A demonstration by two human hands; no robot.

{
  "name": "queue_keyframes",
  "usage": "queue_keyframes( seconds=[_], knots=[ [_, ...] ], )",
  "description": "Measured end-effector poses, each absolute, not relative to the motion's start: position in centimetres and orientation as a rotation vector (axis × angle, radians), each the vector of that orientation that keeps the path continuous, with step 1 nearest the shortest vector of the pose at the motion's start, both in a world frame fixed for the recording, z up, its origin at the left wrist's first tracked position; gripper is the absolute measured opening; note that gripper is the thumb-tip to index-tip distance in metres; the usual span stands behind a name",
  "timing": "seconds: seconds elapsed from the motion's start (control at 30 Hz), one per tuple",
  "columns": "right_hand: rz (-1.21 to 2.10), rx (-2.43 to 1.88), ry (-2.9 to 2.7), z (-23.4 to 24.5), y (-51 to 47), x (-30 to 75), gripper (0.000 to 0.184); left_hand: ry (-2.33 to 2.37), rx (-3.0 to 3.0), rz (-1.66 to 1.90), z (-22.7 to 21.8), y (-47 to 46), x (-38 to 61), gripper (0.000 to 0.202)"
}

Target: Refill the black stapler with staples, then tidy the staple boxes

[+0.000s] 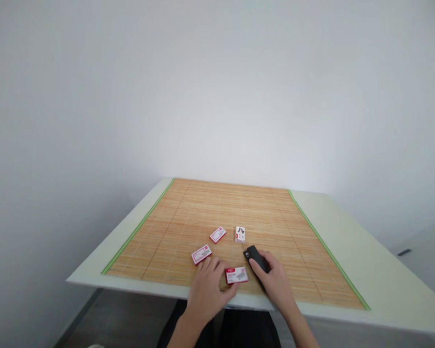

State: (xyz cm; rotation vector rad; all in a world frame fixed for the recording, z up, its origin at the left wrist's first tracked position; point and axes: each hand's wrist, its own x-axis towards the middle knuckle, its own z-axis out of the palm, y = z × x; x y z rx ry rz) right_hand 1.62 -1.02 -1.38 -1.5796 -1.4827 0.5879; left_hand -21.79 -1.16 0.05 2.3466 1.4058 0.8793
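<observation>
My right hand lies over a black stapler on the bamboo mat, fingers curled around its rear part. My left hand rests near the mat's front edge, thumb and fingers touching a small red and white staple box. Two more red and white staple boxes lie just beyond, one by my left fingertips and one farther back. A small white box stands behind the stapler.
The mat with green side trims covers most of a white table that stands against a plain white wall. Floor shows below the table's left front corner.
</observation>
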Motion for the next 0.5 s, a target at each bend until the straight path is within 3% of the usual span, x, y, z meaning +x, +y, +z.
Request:
queue_keyframes(
  seconds=[0.17,0.33,0.5],
  knots=[
    [0.515,-1.586,-1.445,-1.1,-1.5,0.9,0.037,1.726,2.369,0.984,-0.6,-1.1,-23.0,0.016],
    [0.529,-1.568,-1.456,-0.7,-1.6,1.0,0.037,1.906,2.288,0.999,-1.3,0.1,-26.1,0.036],
    [0.542,-1.568,-1.455,-0.9,-1.6,1.1,0.039,1.682,2.295,0.915,-1.9,1.6,-27.2,0.068]
  ],
)
